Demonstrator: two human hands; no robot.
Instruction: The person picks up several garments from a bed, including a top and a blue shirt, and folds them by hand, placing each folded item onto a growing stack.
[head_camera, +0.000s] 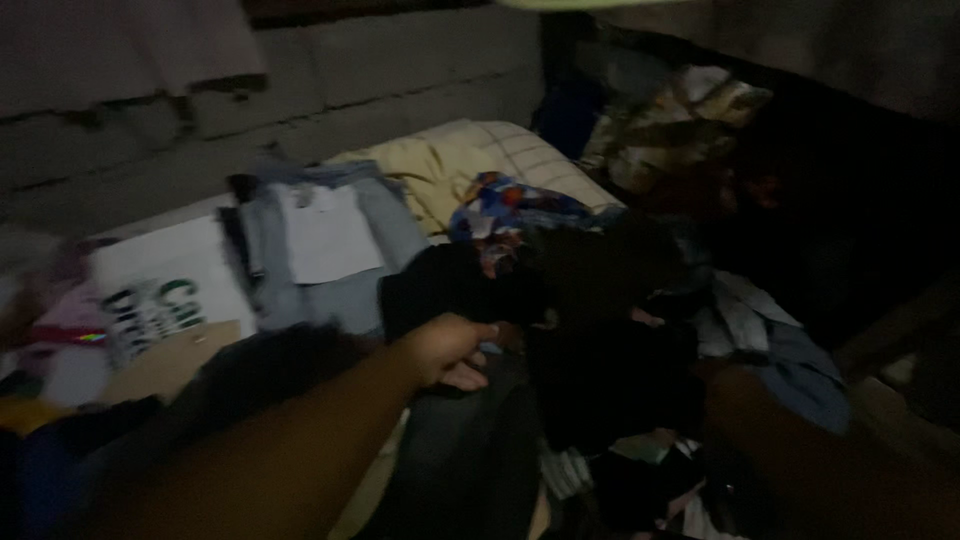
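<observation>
Fingers (470, 378) on soft dark cloth (600, 330)

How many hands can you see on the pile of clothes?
1 clearly: the left hand grips a black garment mid-pile. The right forearm reaches in at lower right, but its hand is hidden among dark clothes.

Very dim, soft focus throughout. Left hand (452, 350): fingertips buried in the dark garment (600, 330), grip itself not visible. Right hand: only a dark forearm (800, 450) shows, right of the dark garment; the hand is lost among the clothes there, and its state cannot be told. Folded jeans (330, 250), left of the garment: paper tag on them too blurred to make out. White printed bag (165, 285), further left: motion-smeared. Pink items (55, 320) beyond it cut by the frame edge, unidentifiable.
</observation>
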